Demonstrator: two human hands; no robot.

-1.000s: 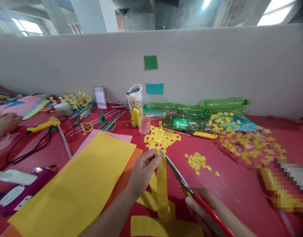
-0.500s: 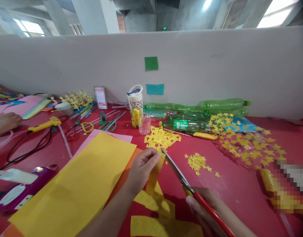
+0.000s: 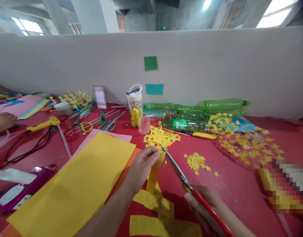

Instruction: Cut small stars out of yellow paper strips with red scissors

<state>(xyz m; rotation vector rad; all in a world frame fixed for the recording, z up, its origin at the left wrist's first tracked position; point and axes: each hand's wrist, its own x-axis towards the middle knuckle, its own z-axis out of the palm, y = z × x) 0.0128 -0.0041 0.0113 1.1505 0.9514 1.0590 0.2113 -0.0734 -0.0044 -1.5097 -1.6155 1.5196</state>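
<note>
In the middle of the red bench (image 3: 230, 191), a yellow strip (image 3: 155, 172) is held by the left hand (image 3: 142, 167), which comes in from 8 o'clock. Its top end is pinched between thumb and fingers with hardly any gap, likely so it cannot flop or slip. The scissors (image 3: 181, 176) are gripped by the right hand (image 3: 210, 194) from 4 o'clock; its fingers are curled around the red handles, though some are hidden. The tips are aimed at the strip's top, but whether it is touched cannot be made out. Small stars (image 3: 196, 162) are heaped at 3 o'clock from the strip and scraps with star holes (image 3: 165, 139) at 12, perhaps so the two are not mixed. A big yellow sheet (image 3: 84, 181) is laid at 9 o'clock, maybe out of the way. The strip looks thin, flat and straight-sided, and is tilted toward 7 o'clock. More strips (image 3: 152, 225) are spread at 6 o'clock.
</note>
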